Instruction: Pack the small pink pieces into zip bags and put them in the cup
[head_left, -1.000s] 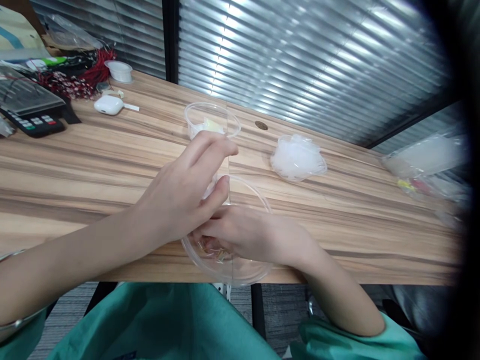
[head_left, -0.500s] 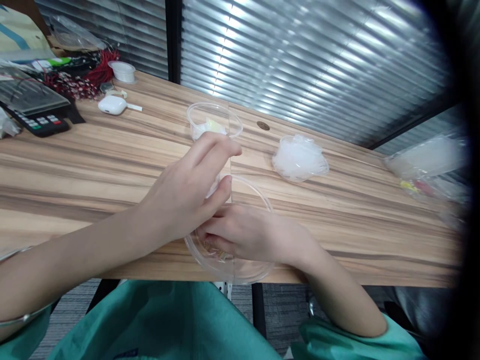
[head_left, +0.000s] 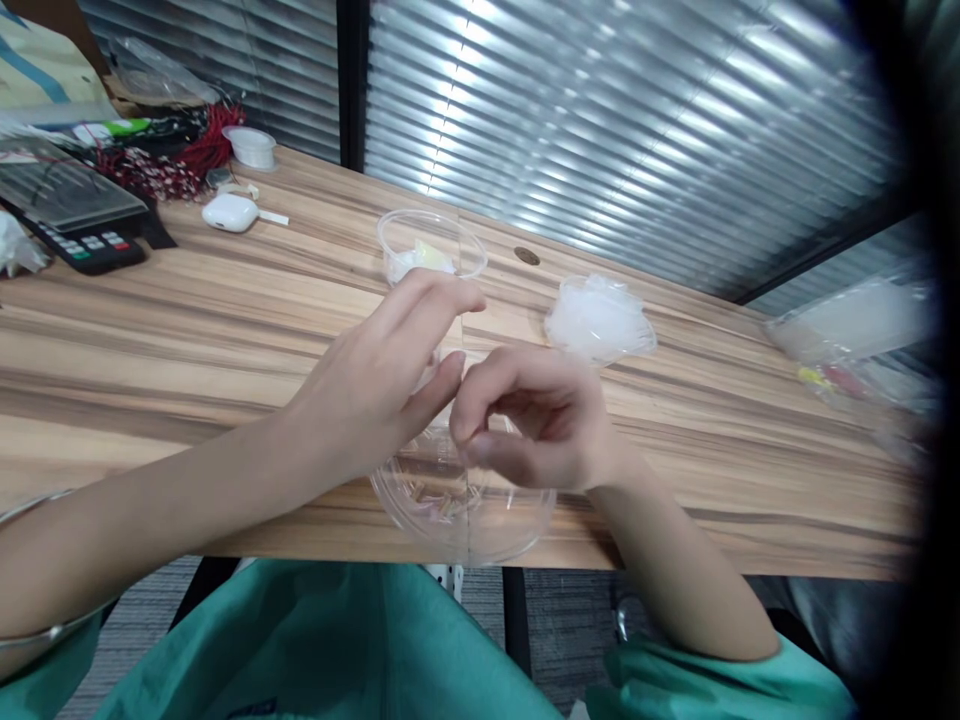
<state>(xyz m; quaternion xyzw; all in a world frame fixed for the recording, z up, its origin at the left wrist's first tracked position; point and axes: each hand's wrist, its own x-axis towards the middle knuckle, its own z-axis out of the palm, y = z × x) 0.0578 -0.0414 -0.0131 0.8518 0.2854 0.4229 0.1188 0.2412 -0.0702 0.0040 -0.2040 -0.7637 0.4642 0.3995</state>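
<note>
A clear round container stands at the table's front edge, with small thin pieces in its bottom. My left hand is over its back left side, fingers bent; something pale shows behind the thumb, mostly hidden, and I cannot make out whether it is gripped. Above the container's right side, my right hand pinches thumb and forefinger together; anything between the tips is too small to name. Beyond my left fingers is a clear round tub holding white and yellow material.
A pile of clear plastic bags lies right of centre. More bags are at the far right. On the left are a white earphone case, a black keypad device, red wires and a white spool.
My right hand has risen out of the container, its thumb and forefinger now pinched together. The small pieces inside show more fully. My left hand has hardly moved.
</note>
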